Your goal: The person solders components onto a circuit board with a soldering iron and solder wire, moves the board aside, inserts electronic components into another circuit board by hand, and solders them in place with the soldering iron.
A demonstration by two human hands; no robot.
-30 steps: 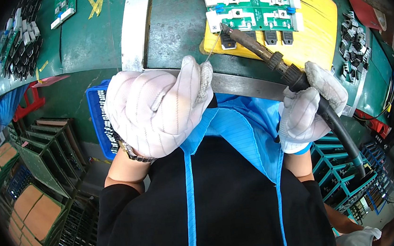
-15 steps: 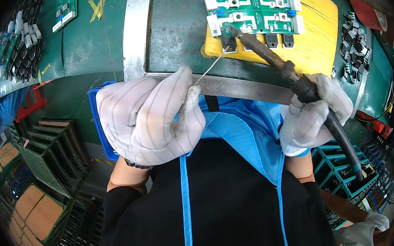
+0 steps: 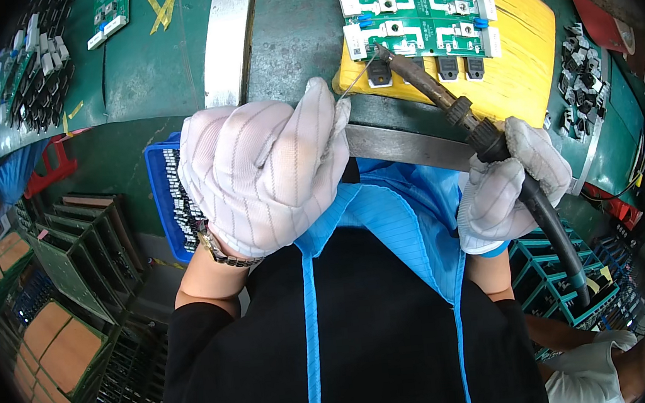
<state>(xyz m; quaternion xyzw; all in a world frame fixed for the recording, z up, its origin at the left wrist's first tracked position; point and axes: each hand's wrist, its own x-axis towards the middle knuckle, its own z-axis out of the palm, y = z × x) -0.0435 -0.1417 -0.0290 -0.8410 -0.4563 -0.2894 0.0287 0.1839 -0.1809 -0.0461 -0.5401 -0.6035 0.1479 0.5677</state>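
My gloved left hand (image 3: 265, 172) pinches a thin solder wire (image 3: 357, 78), which slants up to the near left edge of a green circuit board (image 3: 422, 7). In my gloved right hand (image 3: 509, 193) is a soldering iron (image 3: 436, 96), gripped near its collar. The iron's tip rests at the board's near left edge, where the wire's end meets it. White blocks sit at the board's corners. Black flat components (image 3: 379, 75) stick out along its near and far sides. Beneath lies a yellow block (image 3: 521, 46).
A metal strip (image 3: 410, 146) edges the green bench (image 3: 147, 71). Left of my left hand hangs a blue bin (image 3: 158, 206) of small parts. Piled components (image 3: 581, 83) lie at right, more boards (image 3: 23, 75) at far left. Another person's arm (image 3: 564, 333) shows at lower right.
My left hand has moved up and slightly right, carrying the wire's end to the iron's tip. The iron has shifted slightly. More of the blue bin shows.
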